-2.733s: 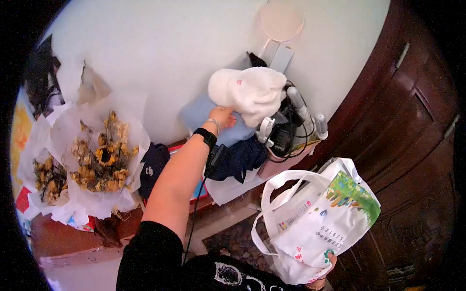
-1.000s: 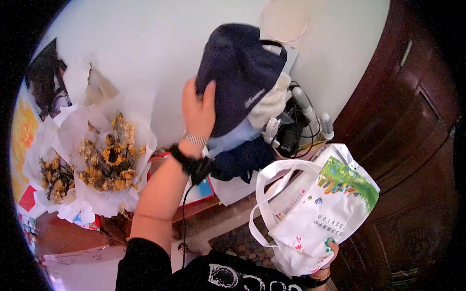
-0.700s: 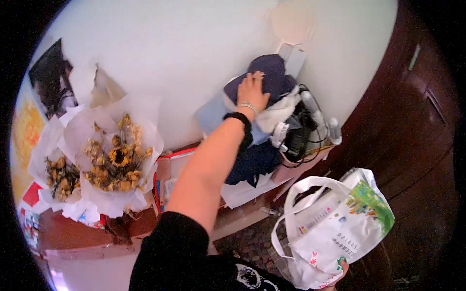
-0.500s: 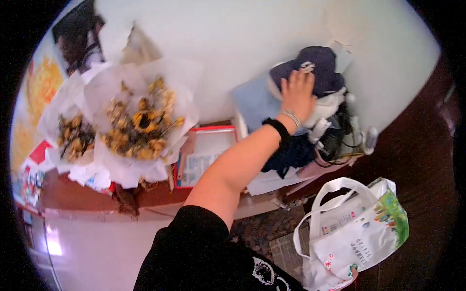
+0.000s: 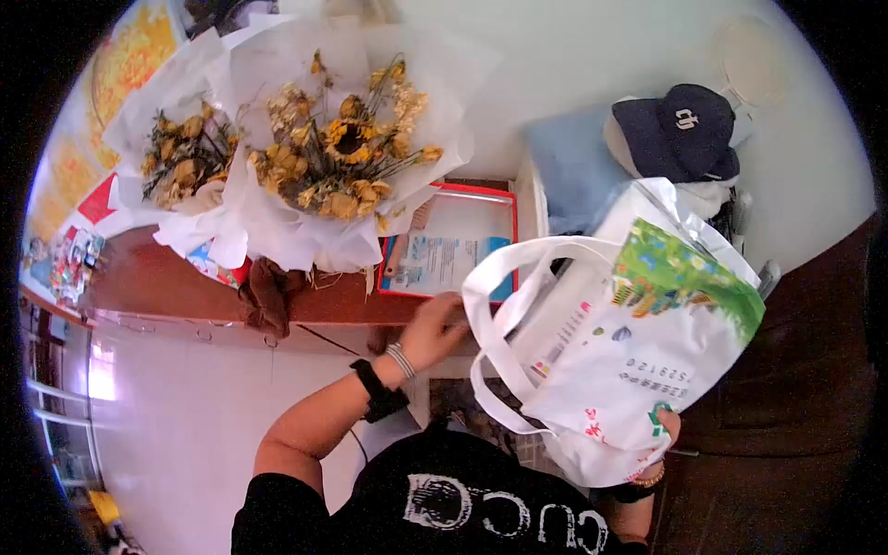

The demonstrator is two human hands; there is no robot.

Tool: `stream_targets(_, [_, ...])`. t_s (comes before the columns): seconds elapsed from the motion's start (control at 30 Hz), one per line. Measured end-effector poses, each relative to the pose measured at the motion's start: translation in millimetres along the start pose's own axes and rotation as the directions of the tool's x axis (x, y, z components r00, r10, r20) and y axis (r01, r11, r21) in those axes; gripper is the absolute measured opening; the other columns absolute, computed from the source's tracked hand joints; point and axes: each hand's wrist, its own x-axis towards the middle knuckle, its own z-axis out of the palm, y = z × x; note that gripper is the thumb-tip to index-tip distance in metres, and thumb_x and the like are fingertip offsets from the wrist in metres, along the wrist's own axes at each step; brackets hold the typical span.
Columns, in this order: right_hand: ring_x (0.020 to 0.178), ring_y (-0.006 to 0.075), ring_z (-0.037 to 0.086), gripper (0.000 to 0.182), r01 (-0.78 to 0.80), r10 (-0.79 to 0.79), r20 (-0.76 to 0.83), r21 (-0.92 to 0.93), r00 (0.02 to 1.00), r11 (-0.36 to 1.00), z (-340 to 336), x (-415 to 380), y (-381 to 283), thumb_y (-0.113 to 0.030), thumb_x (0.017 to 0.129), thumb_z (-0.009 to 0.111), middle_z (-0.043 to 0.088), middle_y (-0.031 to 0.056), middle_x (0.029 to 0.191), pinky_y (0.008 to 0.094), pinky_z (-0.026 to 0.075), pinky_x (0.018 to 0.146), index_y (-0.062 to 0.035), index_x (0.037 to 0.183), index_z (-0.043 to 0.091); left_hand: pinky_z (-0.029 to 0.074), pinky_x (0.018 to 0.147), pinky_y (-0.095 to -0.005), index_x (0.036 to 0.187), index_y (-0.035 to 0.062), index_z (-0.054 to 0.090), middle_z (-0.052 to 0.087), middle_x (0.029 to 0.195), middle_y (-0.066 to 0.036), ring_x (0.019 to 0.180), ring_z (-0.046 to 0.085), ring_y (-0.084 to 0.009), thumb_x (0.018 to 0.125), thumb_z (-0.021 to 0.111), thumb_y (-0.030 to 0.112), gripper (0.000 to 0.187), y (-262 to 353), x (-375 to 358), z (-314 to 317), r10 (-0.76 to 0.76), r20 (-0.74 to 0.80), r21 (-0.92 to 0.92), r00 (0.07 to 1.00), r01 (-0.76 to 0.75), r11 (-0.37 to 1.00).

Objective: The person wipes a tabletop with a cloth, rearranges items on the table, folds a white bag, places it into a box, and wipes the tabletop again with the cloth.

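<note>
Gripping bag point(image 5: 638, 342) by its near edge with right hand point(image 5: 668, 425). Cannot tell grip of left hand point(image 5: 437, 335), just left of bag, with a gap toward flowers point(image 5: 347, 153).

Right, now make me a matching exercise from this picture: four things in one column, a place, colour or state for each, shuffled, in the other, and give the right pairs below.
Column one
1. Cap
2. Shallow box
3. Dried bouquets
4. Printed bag

Column two
A. Wrapped in white paper
B. Held by the right hand
C. Dark blue, with a white emblem
D. Edged in red

Right pairs: 1-C, 2-D, 3-A, 4-B
</note>
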Motion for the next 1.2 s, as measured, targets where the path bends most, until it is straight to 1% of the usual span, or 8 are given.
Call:
stream_targets(0.13, [0.1, 0.0348, 0.056, 0.066, -0.121, 0.118, 0.102, 0.019, 0.988, 0.993, -15, 21, 15, -0.014, 0.064, 0.058, 0.052, 0.0239, 0.114, 0.0426, 0.048, 0.086, 0.0079, 0.123, 0.037, 0.043, 0.088, -0.0347, 0.117, 0.0031, 0.048, 0.054, 0.112, -0.012, 0.101, 0.054, -0.0248, 0.086, 0.054, 0.017, 0.034, -16, -29, -6, -0.293, -0.076, -0.309, 0.953, 0.257, 0.916])
stream_targets(0.3, [0.098, 0.0297, 0.057, 0.065, -0.325, 0.363, 0.171, -0.215, 0.916, 0.921, 10, 31, 44, -0.013, 0.064, 0.058, 0.054, 0.0185, 0.112, 0.0364, 0.046, 0.087, 0.0061, 0.123, 0.04, 0.044, 0.09, -0.0315, 0.129, 0.0084, 0.04, 0.05, 0.121, -0.008, 0.106, 0.051, -0.0166, 0.091, 0.049, 0.022, 0.041, 10, -50, -3, -0.406, 0.273, -0.929, 0.872, 0.349, 0.124])
stream_targets(0.33, [0.098, 0.0288, 0.057, 0.063, -0.383, 0.413, 0.169, -0.188, 0.895, 0.905, 15, 31, 53, -0.012, 0.065, 0.057, 0.055, 0.0175, 0.111, 0.0358, 0.046, 0.086, 0.0052, 0.123, 0.04, 0.044, 0.09, -0.0315, 0.13, 0.0083, 0.039, 0.049, 0.124, -0.008, 0.107, 0.051, -0.0171, 0.091, 0.049, 0.022, 0.043, -5, -55, 4, -0.349, 0.129, -0.898, 0.928, 0.259, 0.356])
stream_targets(1.0, [0.101, 0.0244, 0.057, 0.055, -0.716, 0.834, 0.415, -0.449, 0.363, 0.535, 33, 76, 70, -0.009, 0.078, 0.056, 0.053, 0.0162, 0.117, 0.0341, 0.047, 0.088, 0.0041, 0.127, 0.036, 0.039, 0.097, -0.0347, 0.13, 0.0105, 0.039, 0.046, 0.129, -0.006, 0.112, 0.048, -0.0181, 0.092, 0.044, 0.029, 0.042, 48, -146, 33, -0.471, -0.006, -0.986, 0.882, 0.072, 0.149])
stream_targets(1.07, [0.1, 0.0227, 0.057, 0.051, -0.692, 0.831, 0.446, -0.484, 0.333, 0.536, 41, 75, 66, -0.013, 0.08, 0.058, 0.055, 0.0147, 0.115, 0.0333, 0.047, 0.087, 0.0035, 0.125, 0.04, 0.037, 0.098, -0.0358, 0.13, 0.0087, 0.039, 0.045, 0.13, -0.008, 0.113, 0.047, -0.0185, 0.092, 0.046, 0.025, 0.042, 63, -159, 45, -0.554, 0.027, -0.996, 0.832, -0.025, -0.087])
stream_targets(1.1, [0.1, 0.0227, 0.057, 0.051, -0.699, 0.843, 0.453, -0.501, 0.291, 0.51, 40, 80, 69, -0.013, 0.08, 0.058, 0.055, 0.0147, 0.115, 0.0333, 0.047, 0.087, 0.0035, 0.125, 0.04, 0.037, 0.098, -0.0358, 0.13, 0.0087, 0.039, 0.045, 0.13, -0.008, 0.113, 0.047, -0.0185, 0.092, 0.046, 0.025, 0.042, 74, -167, 55, -0.582, -0.002, -0.996, 0.813, -0.056, -0.076])
stream_targets(1.13, [0.1, 0.0228, 0.057, 0.05, -0.71, 0.861, 0.46, -0.53, 0.218, 0.463, 35, 86, 77, -0.014, 0.08, 0.057, 0.056, 0.0148, 0.114, 0.0339, 0.046, 0.088, 0.0032, 0.124, 0.041, 0.037, 0.098, -0.0353, 0.13, 0.0084, 0.039, 0.044, 0.13, -0.009, 0.115, 0.046, -0.0186, 0.091, 0.047, 0.023, 0.042, 80, -175, 67, -0.571, -0.261, -0.909, 0.778, 0.001, 0.417])
stream_targets(1.2, [0.099, 0.0228, 0.057, 0.048, -0.718, 0.878, 0.457, -0.564, 0.14, 0.408, 38, 86, 74, -0.015, 0.08, 0.057, 0.057, 0.015, 0.112, 0.0344, 0.046, 0.088, 0.0029, 0.123, 0.043, 0.035, 0.099, -0.034, 0.13, 0.0079, 0.038, 0.043, 0.131, -0.009, 0.117, 0.043, -0.0189, 0.089, 0.049, 0.02, 0.044, 97, -175, 72, -0.352, -0.489, -0.444, 0.798, 0.119, 0.888])
